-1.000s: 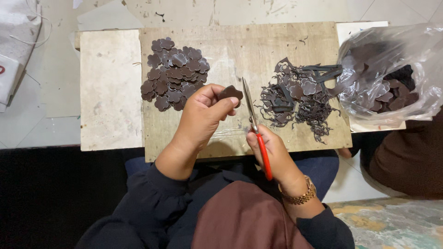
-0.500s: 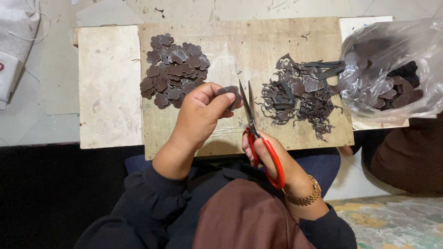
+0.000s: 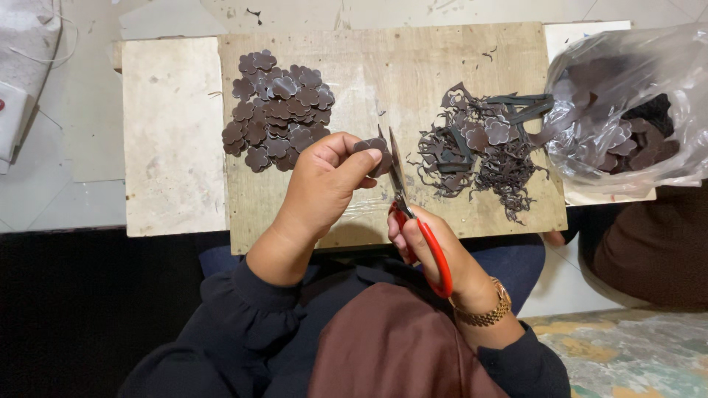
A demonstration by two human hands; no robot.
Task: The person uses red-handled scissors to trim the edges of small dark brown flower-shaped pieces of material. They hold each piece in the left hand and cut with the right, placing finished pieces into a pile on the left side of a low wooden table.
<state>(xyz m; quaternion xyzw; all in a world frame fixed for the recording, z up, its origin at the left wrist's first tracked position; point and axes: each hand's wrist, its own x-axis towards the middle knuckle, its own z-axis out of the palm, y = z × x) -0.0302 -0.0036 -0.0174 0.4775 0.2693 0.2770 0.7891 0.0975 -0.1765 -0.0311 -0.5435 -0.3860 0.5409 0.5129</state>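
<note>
Head view: left hand [image 3: 321, 188] pinches a small dark brown flower-shaped piece [image 3: 371, 149] between thumb and fingertips, held just above the wooden board [image 3: 383, 74]. Piece looks flat, thin and matte with a scalloped edge; most of it is hidden under the thumb, so I can't tell how much of the outline is cut.

Right hand [image 3: 435, 247] is closed through the red handles of the scissors [image 3: 404, 193]. Blades point away from the body, tips right at the piece's right edge; they look nearly shut. The pinch sits on the piece's left side, probably to leave the right edge free for the blades.

Outward from the grip:
- Up-left, on the board: pile of finished flower cutouts [image 3: 279, 110], same colour and lobed shape, loosely overlapping.
- Right of the blades: heap of offcut strips and curls [image 3: 483, 151], a few flower shapes mixed in. Sits on the scissor side, likely so the trimmings fall there.
- Further right: clear plastic bag [image 3: 627, 103] holding more dark pieces, mouth facing the scrap heap.
- Left of the board: pale slab [image 3: 169, 140], butted against it.
</note>
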